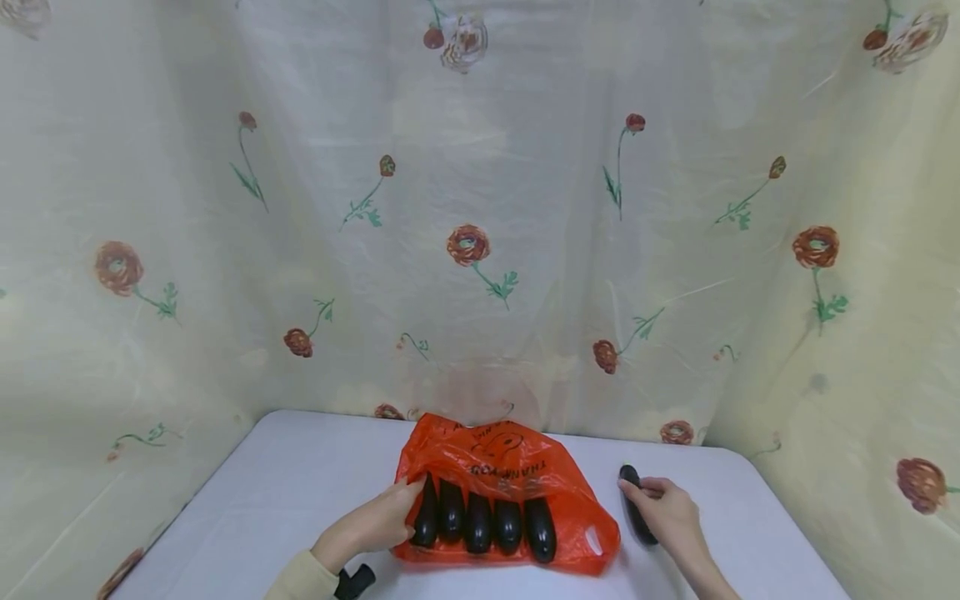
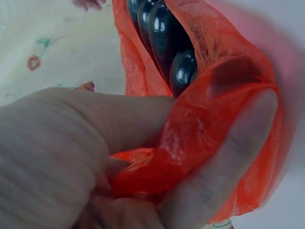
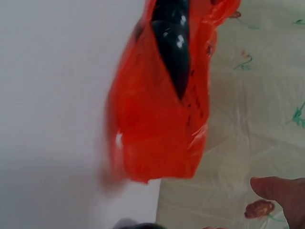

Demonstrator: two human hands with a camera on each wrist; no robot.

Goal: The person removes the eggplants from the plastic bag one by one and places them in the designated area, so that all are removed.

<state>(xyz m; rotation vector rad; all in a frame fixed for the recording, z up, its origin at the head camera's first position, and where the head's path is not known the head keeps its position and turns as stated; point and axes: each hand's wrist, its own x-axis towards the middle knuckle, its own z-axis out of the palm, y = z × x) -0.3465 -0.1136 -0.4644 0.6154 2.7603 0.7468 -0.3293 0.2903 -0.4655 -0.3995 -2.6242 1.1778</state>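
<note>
A red plastic bag [image 1: 577, 517] with "THANK YOU" printed on it lies on the table, its mouth facing me. Several glossy, dark eggplants [image 1: 478, 525] sit side by side in the bag's opening. My left hand [image 1: 378, 518] pinches the bag's left edge between thumb and fingers; the bunched plastic [image 2: 190, 129] shows in the left wrist view. Right of the bag, one more eggplant [image 1: 639, 521] lies on the table. My right hand [image 1: 670, 512] is over it, thumb overlapping its upper part; in the right wrist view the thumb [image 3: 276, 188] stands apart from the fingertips.
The white table [image 1: 315, 458] has rounded far corners. A floral curtain [image 1: 540, 208] hangs behind it and along both sides. A small black object [image 1: 355, 581] shows beneath my left wrist.
</note>
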